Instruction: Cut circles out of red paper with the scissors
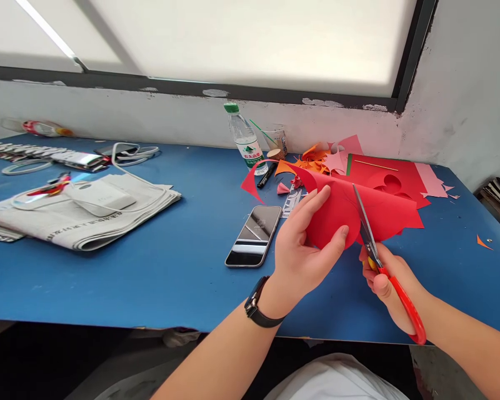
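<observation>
Between the thumb and fingers of my left hand is a sheet of red paper, held up off the table. Its cut edge curves round, and a strip of it loops out to the left. Red-handled scissors are gripped in my right hand. Their blades point up and away, across the paper just right of my left thumb. Part of the lower blade is hidden. A phone lies on the table left of my left hand.
On the blue table, a water bottle and a cup stand at the back, beside orange paper scraps. More red paper lies at the right. Folded newspapers and a white cable occupy the left.
</observation>
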A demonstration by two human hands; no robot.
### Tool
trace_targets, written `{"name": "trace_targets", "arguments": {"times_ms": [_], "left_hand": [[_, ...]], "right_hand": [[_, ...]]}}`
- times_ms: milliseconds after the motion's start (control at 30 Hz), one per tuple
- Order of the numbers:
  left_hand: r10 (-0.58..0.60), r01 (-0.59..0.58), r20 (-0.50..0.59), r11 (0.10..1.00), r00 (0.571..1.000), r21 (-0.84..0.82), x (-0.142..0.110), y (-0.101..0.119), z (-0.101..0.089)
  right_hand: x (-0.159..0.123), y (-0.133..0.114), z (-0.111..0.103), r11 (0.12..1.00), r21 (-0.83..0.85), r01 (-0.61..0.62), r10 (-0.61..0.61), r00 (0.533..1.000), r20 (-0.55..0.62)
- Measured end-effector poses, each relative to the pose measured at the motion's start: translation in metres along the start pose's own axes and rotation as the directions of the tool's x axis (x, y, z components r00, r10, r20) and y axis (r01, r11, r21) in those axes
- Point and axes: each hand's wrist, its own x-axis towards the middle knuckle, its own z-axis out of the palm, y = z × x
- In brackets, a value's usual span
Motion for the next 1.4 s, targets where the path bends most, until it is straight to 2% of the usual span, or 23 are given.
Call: {"name": "trace_targets", "arguments": {"times_ms": [1100, 1400], "left_hand": [[-0.007, 0.007, -0.005, 0.999, 1.0, 0.039, 0.002, 0.005, -0.001], [0.011, -0.011, -0.011, 1.0, 1.0, 0.026, 0.003, 0.005, -0.002]], "right_hand": [[-0.001, -0.002, -0.001, 0.999, -0.053, -0.012, 0.011, 0.999, -0.031], [-0.005, -0.012, 0.009, 0.992, -0.124, 0.015, -0.03, 0.993, -0.114]]}}
